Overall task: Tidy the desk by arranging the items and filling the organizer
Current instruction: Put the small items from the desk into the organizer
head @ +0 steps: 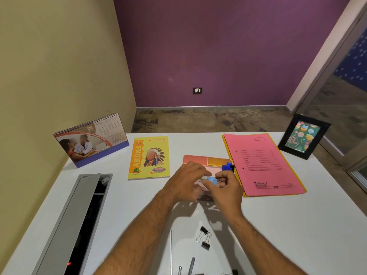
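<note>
Both hands meet over the pink organizer (pixel 198 160); right hand (pixel 226 188) pinches a small light-blue object (pixel 211 180), left hand (pixel 188 180) fingers curled, touching it. Blue pens (pixel 228 167) stand in organizer. Binder clips (pixel 204 237) lie nearer on table (pixel 297 225); pink folder (pixel 262 165) right of organizer, yellow notebook (pixel 149 157) left.

I read "ARUN'S", "NEW" and "65" on the yellow notebook (pixel 149 157). The desk calendar (pixel 91 138) says "JUN" and "HAVE REGULAR HEALTH CHECKS". The pink folder (pixel 264 165) reads "Krishna".

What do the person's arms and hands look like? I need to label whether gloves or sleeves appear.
Both forearms are bare with visible hair; no sleeves show. The left hand and right hand wear no gloves, and no rings or watch are visible.
</note>
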Available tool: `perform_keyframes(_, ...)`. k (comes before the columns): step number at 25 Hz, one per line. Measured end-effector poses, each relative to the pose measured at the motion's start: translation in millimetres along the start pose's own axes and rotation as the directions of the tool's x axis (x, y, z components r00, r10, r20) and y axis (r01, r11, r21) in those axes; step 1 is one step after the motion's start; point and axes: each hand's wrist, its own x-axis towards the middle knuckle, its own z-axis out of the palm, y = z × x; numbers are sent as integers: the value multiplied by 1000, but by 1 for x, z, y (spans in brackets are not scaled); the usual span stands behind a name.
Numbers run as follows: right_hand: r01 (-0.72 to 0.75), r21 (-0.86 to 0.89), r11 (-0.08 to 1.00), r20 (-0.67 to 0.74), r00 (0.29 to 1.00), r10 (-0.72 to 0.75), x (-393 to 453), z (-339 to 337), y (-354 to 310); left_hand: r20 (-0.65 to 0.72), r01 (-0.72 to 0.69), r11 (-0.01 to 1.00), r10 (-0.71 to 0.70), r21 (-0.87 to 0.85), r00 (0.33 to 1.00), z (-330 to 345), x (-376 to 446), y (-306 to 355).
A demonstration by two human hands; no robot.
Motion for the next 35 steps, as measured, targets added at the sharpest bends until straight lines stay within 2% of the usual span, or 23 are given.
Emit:
perform_keyframes(5, 24, 59, 998, 7, 1000, -24, 2, 2, -6, -99, -27, 999, 25, -17, 995, 1, 4, 5)
perform_keyframes(8, 55, 40, 998, 34, 998, -56, -6, -2, 10, -211, 69, 991, -92, -111, 973, -5, 3, 3)
perform_keyframes(10, 134, -121, 983, 100, 987, -123, -17, -9, 39, -303, 132, 970, -190, -203, 934, -10, 2, 2)
perform_keyframes(12, 230, -379, 896, 172, 969, -176, -29, -21, 78, -330, 189, 952, -263, -241, 907, -13, 0, -3)
perform_keyframes(15, 312, -641, 701, 225, 950, -216, -48, -48, 131, -305, 260, 934, -329, -244, 894, -11, -6, -10)
perform_keyframes(17, 268, -775, 572, 225, 963, -146, -56, -60, 157, -277, 274, 935, -331, -225, 902, -7, -10, -12)
perform_keyframes(19, 200, -839, 506, 212, 977, -35, -59, -64, 172, -233, 294, 934, -337, -202, 912, -4, -13, -12)
perform_keyframes(22, 160, -862, 482, 213, 976, 57, -60, -61, 173, -126, 392, 912, -406, -119, 905, 2, -14, -13)
perform_keyframes(26, 143, -872, 468, 197, 978, 70, -59, -60, 173, 0, 550, 835, -550, 19, 835, 13, -16, -16)
perform_keyframes(29, 140, -873, 467, 205, 975, 90, -59, -59, 173, 13, 563, 824, -565, 57, 825, 20, -19, -19)
perform_keyframes(32, 131, -873, 470, 206, 972, 112, -57, -59, 174, 44, 528, 845, -533, 87, 845, 23, -21, -24)
perform_keyframes(35, 128, -872, 473, 207, 971, 120, -56, -59, 174, 20, 518, 854, -520, 44, 854, 26, -26, -27)
